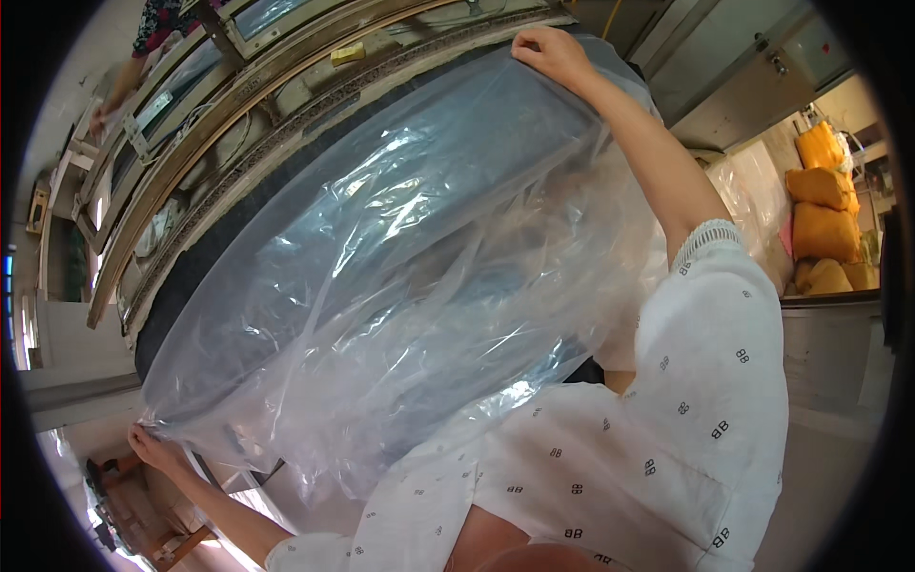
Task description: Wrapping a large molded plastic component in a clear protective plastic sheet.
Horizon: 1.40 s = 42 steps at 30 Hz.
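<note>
A large clear plastic bag (410,257) is stretched wide in front of me, crinkled and shiny, covering most of the dark conveyor belt (191,276) beneath it. My left hand (152,446) pinches the bag's lower left corner. My right hand (553,52), arm stretched far out in a white patterned sleeve, grips the bag's far upper edge. The bag hangs loose and bunched near my body.
A long metal-framed machine (248,105) with glass panels runs beside the belt. Another person's arm (119,86) shows at the top left. Stuffed yellow sacks (824,210) are stacked at the right, next to a grey metal cabinet (743,86). A wooden stool (157,543) stands at lower left.
</note>
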### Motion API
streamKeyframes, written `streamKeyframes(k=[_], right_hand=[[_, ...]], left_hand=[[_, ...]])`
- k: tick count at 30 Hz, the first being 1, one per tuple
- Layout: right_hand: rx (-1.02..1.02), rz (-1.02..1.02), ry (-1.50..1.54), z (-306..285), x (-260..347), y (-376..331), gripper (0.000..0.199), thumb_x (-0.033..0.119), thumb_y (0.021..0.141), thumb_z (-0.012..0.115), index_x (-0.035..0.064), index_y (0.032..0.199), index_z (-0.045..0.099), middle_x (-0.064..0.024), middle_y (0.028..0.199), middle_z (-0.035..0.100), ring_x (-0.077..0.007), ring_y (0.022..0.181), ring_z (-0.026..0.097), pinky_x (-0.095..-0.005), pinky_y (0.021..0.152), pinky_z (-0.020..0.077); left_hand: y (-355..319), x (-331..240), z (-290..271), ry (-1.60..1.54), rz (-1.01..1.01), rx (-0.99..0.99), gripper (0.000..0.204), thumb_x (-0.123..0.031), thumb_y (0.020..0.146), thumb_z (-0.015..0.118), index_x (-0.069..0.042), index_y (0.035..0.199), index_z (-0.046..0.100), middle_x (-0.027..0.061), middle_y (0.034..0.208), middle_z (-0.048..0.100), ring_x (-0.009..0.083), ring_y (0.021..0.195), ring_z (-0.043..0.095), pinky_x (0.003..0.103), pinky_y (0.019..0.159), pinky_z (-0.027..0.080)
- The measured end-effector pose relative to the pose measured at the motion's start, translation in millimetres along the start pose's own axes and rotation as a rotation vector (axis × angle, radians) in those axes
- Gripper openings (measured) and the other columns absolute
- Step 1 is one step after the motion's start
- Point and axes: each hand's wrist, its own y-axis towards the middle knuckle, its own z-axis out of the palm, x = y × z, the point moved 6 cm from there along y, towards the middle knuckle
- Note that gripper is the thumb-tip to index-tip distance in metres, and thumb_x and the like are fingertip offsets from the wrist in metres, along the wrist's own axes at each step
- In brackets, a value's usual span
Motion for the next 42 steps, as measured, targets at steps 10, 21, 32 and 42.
streamKeyframes(k=[10, 21, 32, 42], right_hand=[[0.328, -0.065, 0.322, 31.1, -9.1, 29.7, 0.02, 0.02, 0.074, 0.068, 0.0094, 0.088, 0.06, 0.0033, 0.074, 0.055, -0.0078, 0.07, 0.048, -0.0254, 0.065, 0.04], [-0.11, 0.204, 1.02, -92.3, -75.7, 82.5, 0.032, 0.02, 0.083, 0.062, 0.0062, 0.111, 0.057, -0.0016, 0.103, 0.06, -0.01, 0.092, 0.054, -0.0242, 0.08, 0.0427], [-0.187, 0.185, 0.462, 38.7, -200.7, 48.2, 0.029, 0.027, 0.086, 0.06, 0.0031, 0.102, 0.06, -0.0012, 0.091, 0.06, -0.0102, 0.084, 0.053, -0.0236, 0.078, 0.0416], [-0.185, 0.216, 0.258, 34.1, -219.4, 81.9, 0.026, 0.028, 0.085, 0.061, 0.0051, 0.097, 0.063, -0.0017, 0.091, 0.061, -0.0126, 0.085, 0.053, -0.0255, 0.079, 0.0411]], left_hand=[[-85.8, -13.3, -123.1, -0.438, -0.423, 0.398, 0.028, -0.026, 0.091, 0.053, -0.005, 0.109, 0.052, 0.0065, 0.11, 0.054, 0.0162, 0.103, 0.049, 0.027, 0.092, 0.039], [41.6, 3.3, -48.8, -0.657, -0.419, 0.131, 0.027, -0.023, 0.091, 0.051, -0.004, 0.11, 0.052, 0.0057, 0.103, 0.059, 0.0161, 0.096, 0.056, 0.026, 0.083, 0.047], [20.9, -67.8, 113.5, -0.196, -0.107, -0.209, 0.028, -0.028, 0.079, 0.062, -0.002, 0.088, 0.065, 0.0037, 0.07, 0.059, 0.0122, 0.065, 0.053, 0.027, 0.064, 0.044], [50.4, -77.3, 159.9, -0.464, -0.297, -0.073, 0.024, -0.022, 0.075, 0.063, -0.001, 0.086, 0.067, 0.0032, 0.069, 0.06, 0.0107, 0.054, 0.054, 0.025, 0.053, 0.043]])
